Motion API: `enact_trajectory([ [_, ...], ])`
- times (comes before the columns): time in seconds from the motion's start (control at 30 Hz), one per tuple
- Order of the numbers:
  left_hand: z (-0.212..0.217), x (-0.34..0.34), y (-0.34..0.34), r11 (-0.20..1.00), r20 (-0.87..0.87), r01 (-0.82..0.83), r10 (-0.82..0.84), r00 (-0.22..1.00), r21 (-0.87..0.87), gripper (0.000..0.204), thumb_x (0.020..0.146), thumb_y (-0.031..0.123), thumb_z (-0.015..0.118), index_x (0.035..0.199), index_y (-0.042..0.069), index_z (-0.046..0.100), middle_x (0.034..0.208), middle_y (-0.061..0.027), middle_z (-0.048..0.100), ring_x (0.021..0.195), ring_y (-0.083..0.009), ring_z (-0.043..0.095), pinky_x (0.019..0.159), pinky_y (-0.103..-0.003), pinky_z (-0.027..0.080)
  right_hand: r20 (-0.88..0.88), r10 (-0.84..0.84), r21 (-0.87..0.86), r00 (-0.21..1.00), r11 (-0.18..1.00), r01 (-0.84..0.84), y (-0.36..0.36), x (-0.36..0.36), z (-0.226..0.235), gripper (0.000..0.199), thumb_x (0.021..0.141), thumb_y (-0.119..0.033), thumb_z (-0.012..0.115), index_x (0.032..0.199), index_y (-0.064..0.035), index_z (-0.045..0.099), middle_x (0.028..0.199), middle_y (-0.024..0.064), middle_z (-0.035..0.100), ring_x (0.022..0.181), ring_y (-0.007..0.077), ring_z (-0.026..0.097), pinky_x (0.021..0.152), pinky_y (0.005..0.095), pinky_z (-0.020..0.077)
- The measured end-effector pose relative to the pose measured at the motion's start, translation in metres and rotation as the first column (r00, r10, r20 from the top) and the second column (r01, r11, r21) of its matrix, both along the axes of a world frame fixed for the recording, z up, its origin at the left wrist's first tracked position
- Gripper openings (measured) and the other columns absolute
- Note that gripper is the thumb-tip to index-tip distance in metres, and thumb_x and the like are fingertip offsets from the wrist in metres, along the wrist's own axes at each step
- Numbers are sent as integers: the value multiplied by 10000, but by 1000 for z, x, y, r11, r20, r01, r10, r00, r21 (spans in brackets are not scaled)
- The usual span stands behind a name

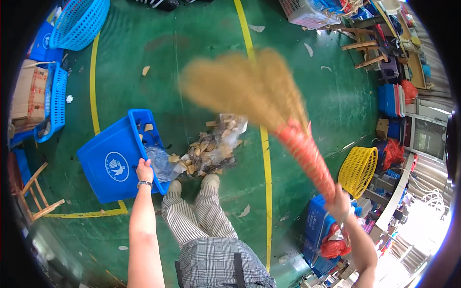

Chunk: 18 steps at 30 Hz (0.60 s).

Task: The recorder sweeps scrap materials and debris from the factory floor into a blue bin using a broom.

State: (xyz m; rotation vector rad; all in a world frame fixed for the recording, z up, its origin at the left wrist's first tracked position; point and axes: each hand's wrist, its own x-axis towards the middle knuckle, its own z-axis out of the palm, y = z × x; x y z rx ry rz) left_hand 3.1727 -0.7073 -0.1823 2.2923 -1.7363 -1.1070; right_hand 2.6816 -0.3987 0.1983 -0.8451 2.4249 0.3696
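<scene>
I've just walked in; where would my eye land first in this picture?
First, the big tan broom, blurred right of centre, its red-wrapped handle in the right-hand grip. Next, the blue bin at left, tipped with its mouth facing right, its rim in the left-hand grip. Beside that mouth lies a scrap pile.

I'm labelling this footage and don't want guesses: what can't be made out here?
- Broom bristles, head view: blurred, single strands lost.
- Blue bin, deepest inside, head view: hidden by its side wall.
- Scrap heap, head view: smallest bits too small to identify.
- Left arm, head view: cut off by lower edge.
</scene>
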Motion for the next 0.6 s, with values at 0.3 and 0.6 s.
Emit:
enact_trajectory([
  [0.3,9,4,45,987,-8,158,-158,987,25,194,860,216,543,875,30,492,815,-232,601,819,-451,550,672,-492,431,162,-280,218,946,945,242,-45,8,-101,520,632,-156,632,1045,79,419,892,271,597,757,348,649,602,406,540],
  [0.6,2,37,93,927,-18,374,-373,928,33,203,859,203,546,912,18,483,835,-235,595,844,-432,551,692,-475,442,109,-396,109,912,917,385,155,226,37,450,546,-184,724,854,-21,440,702,202,584,621,374,597,590,433,481],
])
